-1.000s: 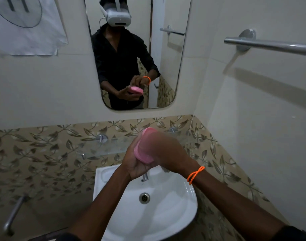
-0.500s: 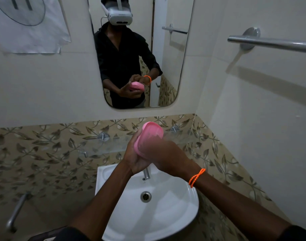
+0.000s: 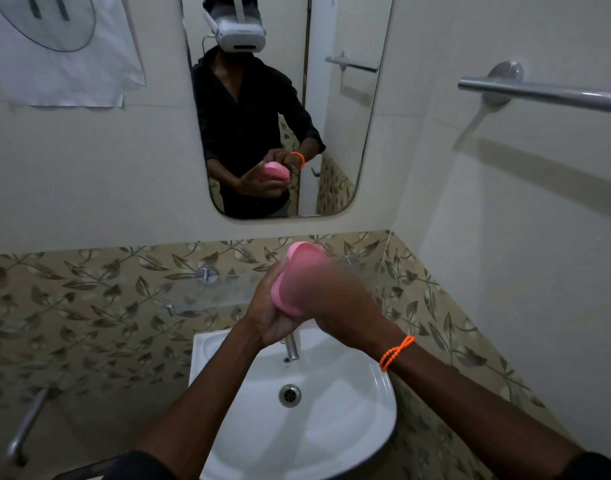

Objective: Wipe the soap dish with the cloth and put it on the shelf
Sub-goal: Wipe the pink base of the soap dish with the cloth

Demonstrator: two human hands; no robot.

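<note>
My left hand (image 3: 266,320) grips a pink oval soap dish (image 3: 297,268) from below and holds it tilted above the sink. My right hand (image 3: 335,299), with an orange band at the wrist, lies over the dish's open face and is blurred by motion. No cloth shows in the direct view or in the mirror; the right hand may hide it. The glass shelf (image 3: 200,296) on two metal mounts runs along the leaf-patterned tiles just behind and left of the dish.
A white sink (image 3: 366,403) with a tap (image 3: 292,348) sits below my hands. A mirror (image 3: 345,133) hangs on the back wall, a towel rail (image 3: 539,93) on the right wall, and a metal handle (image 3: 23,427) low on the left.
The dish has risen slightly and tilted more upright in my left hand. My right hand keeps rubbing across its face and stays blurred.
</note>
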